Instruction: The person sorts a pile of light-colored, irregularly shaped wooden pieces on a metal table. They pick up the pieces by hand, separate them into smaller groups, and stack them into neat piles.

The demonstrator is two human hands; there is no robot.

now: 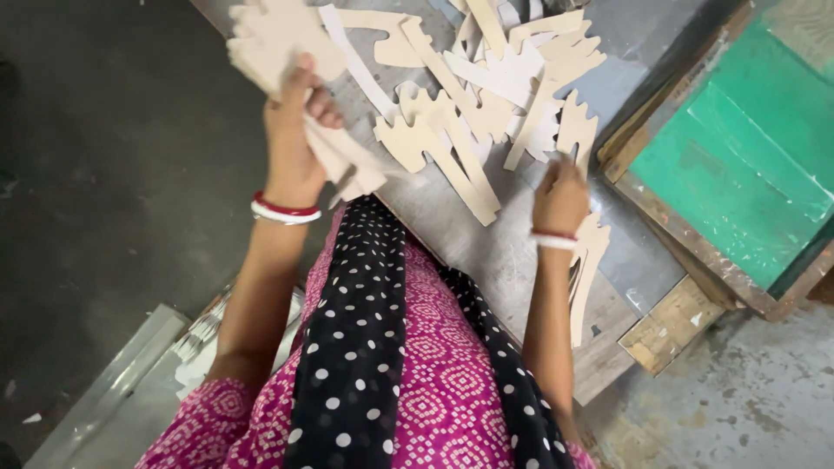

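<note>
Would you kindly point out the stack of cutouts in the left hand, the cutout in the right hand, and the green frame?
Stack of cutouts point(276, 36), head view, on its flat top face.
Cutout point(587, 260), head view, on its lower strip.
Green frame point(738, 165), head view, on the green panel.

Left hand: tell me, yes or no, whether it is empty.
No: the left hand grips a stack of pale cutouts above the table.

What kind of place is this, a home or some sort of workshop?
Probably a small craft or cutting workshop. A worn work table is heaped with pale cut-out shapes, the left hand holds a stack of cut-outs, and a green wooden-framed panel lies beside it.
</note>
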